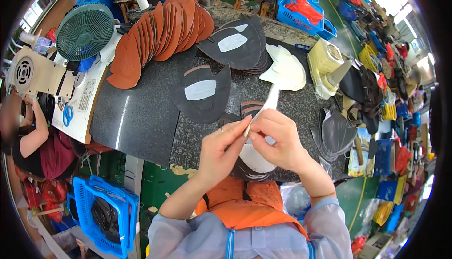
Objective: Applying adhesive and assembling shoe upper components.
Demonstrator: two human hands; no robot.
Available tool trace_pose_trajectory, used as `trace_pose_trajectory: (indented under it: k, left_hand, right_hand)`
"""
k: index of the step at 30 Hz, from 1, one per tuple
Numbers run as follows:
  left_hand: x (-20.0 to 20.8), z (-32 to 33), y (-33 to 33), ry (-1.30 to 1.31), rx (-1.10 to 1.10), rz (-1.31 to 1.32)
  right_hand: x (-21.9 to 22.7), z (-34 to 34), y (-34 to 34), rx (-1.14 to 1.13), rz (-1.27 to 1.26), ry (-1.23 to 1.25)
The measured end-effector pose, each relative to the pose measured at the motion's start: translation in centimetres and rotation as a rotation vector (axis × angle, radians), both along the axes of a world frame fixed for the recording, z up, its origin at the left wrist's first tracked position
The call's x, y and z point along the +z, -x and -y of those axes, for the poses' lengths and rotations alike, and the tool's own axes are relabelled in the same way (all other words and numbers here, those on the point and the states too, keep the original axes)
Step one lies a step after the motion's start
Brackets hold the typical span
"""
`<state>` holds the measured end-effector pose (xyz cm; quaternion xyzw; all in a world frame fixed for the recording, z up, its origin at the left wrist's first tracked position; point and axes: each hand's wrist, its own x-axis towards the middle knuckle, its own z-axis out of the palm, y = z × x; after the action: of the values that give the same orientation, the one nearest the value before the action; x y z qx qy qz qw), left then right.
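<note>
Held nearly edge-on between my hands is a thin white piece point(270, 100) of sheet material. My left hand point(220, 148) pinches its near end between thumb and fingers. Against it, my right hand point(277, 139) pinches the same end, the fingertips almost touching. Below the hands lies a stack of dark cut pieces point(249, 173) with a white one on top, partly hidden by my fingers. Farther off sits a pile of white pointed pieces point(287, 71). To the left, a dark shoe-upper piece point(214, 106) with a white patch lies flat.
Rust-brown cut pieces point(165, 28) fan across the far left of the dark table point(136, 122). Dark patched pieces point(235, 49) are stacked at the back. A glue container point(325, 59) and black pieces point(334, 134) stand right. Another person's arm point(35, 134) is left, near a green fan point(84, 31).
</note>
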<state>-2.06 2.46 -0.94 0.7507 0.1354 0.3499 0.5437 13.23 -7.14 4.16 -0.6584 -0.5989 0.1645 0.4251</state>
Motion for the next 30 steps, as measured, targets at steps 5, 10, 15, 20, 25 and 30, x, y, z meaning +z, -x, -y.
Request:
trace_pose_trajectory:
  k: [5, 10, 15, 20, 25, 30]
  left_hand:
    - [-1.6, -0.9, 0.3, 0.940, -0.261, 0.203]
    - [-2.4, -4.8, 1.2, 0.778, 0.108, 0.204]
    - [-1.9, -6.2, 4.2, -0.145, 0.651, -0.026]
    - [-1.4, -1.1, 3.7, -0.697, 0.125, 0.116]
    - [-3.4, -8.3, 4.9, 0.274, 0.115, -0.087]
    - [-7.0, -13.9, 2.4, 0.174, 0.368, -0.218]
  right_hand:
    - [0.5, -0.3, 0.5, 0.105, 0.492, -0.470]
    - [-0.9, 1.5, 1.3, 0.414, 0.328, -0.116]
    - [2.2, 1.0, 1.3, 0.462, 0.074, 0.961]
    - [-3.8, -1.0, 0.7, 0.121, -1.059, 0.587]
    - [-2.8, -7.5, -1.4, 0.539, 0.030, 0.648]
    - [-8.1, -14.3, -6.2, 0.111, -0.507, 0.678]
